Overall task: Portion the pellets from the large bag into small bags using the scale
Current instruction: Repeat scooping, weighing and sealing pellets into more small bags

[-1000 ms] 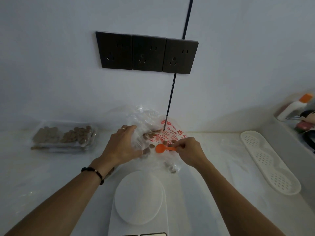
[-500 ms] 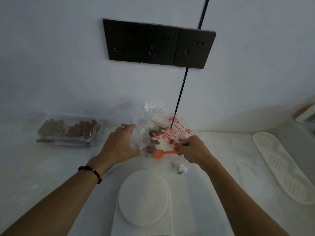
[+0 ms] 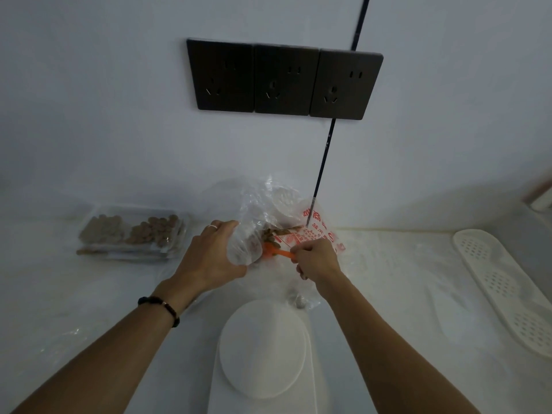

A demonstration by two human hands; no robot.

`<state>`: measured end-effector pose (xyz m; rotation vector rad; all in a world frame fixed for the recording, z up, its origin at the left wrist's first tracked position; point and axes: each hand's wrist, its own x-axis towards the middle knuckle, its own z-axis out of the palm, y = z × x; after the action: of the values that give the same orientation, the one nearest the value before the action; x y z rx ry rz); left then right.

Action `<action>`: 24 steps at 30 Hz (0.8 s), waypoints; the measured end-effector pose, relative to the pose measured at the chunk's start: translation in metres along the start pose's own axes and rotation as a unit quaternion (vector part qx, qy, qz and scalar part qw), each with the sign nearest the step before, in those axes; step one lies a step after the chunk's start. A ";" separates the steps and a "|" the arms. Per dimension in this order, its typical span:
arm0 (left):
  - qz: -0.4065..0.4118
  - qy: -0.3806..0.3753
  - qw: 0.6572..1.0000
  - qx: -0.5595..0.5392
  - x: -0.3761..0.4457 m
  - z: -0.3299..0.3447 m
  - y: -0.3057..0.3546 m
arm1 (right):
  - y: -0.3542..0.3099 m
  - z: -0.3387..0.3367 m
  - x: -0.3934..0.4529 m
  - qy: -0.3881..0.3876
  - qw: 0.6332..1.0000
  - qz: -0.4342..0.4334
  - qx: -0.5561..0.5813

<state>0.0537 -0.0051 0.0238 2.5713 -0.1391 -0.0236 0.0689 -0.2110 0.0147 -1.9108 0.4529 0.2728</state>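
Left hand grips the large bag open beyond the scale, right hand pinches the orange scoop among the pellets (far centre) — risk: slack film folds, spilling pellets.

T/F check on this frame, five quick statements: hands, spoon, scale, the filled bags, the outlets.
1. The right hand pinches the orange spoon by its handle. True.
2. The left hand rests flat on the scale. False: it grips the clear large bag at its opening.
3. A small bag sits on the scale's platform. False: the round platform is bare.
4. Filled bags of pellets lie to the left of the hands. True.
5. A plug sits in the middle wall socket. False: none of the three sockets holds a plug.
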 end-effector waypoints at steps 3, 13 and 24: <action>-0.001 0.000 1.000 -0.001 -0.001 -0.003 -0.002 | -0.003 0.005 -0.001 -0.022 1.000 0.000 0.006; 0.009 0.011 1.000 -0.015 -0.004 -0.008 0.002 | -0.003 -0.010 -0.016 -0.010 0.981 0.064 0.182; 0.013 -0.002 1.000 0.008 0.000 -0.004 0.031 | -0.026 -0.075 -0.051 0.010 0.982 -0.008 0.186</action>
<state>0.0505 -0.0287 0.0434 2.5857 -0.1751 -0.0168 0.0320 -0.2632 0.0846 -1.5513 0.4657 0.1451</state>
